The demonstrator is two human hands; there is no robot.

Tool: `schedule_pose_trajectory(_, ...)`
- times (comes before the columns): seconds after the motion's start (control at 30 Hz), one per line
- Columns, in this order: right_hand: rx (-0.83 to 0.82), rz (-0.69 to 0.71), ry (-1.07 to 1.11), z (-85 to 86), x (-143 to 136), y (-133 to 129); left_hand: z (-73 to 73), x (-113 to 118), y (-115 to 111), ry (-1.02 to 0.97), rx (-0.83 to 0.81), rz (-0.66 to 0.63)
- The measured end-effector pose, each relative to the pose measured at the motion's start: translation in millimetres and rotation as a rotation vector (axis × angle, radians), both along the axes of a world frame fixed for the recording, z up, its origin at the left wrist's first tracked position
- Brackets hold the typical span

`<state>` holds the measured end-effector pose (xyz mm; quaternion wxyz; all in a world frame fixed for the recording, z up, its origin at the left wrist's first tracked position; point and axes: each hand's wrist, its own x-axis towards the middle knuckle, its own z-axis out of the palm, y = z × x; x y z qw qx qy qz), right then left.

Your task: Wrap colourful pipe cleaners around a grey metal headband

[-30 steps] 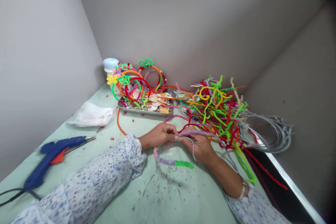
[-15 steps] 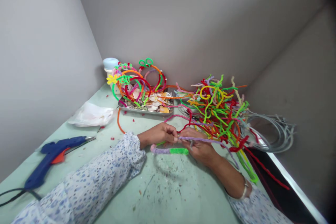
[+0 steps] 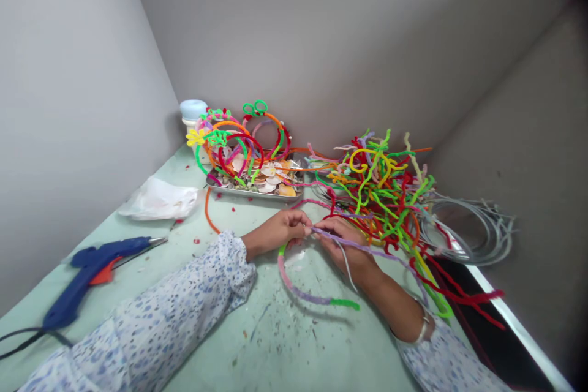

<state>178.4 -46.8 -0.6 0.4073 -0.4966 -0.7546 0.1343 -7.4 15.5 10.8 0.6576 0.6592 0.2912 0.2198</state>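
Snags seemed possible: left hand [image 3: 281,234] and right hand [image 3: 361,264] pinched the purple pipe cleaner [image 3: 367,248], which ran toward four o'clock beside the tangled pile [image 3: 383,187]; the banded strip [image 3: 312,298] curved toward six.

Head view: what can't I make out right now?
All in the head view:
Upper end of the band: hidden in the left hand.
Left end of the lilac stem: covered by the same hand.
Front of the jar: partly behind the hoops.
Cord: cut off by the left edge.
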Motion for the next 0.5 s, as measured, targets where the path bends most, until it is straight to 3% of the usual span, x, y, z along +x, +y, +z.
schedule_pose_trajectory(0.5,0.012,0.005,0.022,0.5,-1.6,1.0,3.2,2.5,-1.7,0.018,-0.024,0.018)
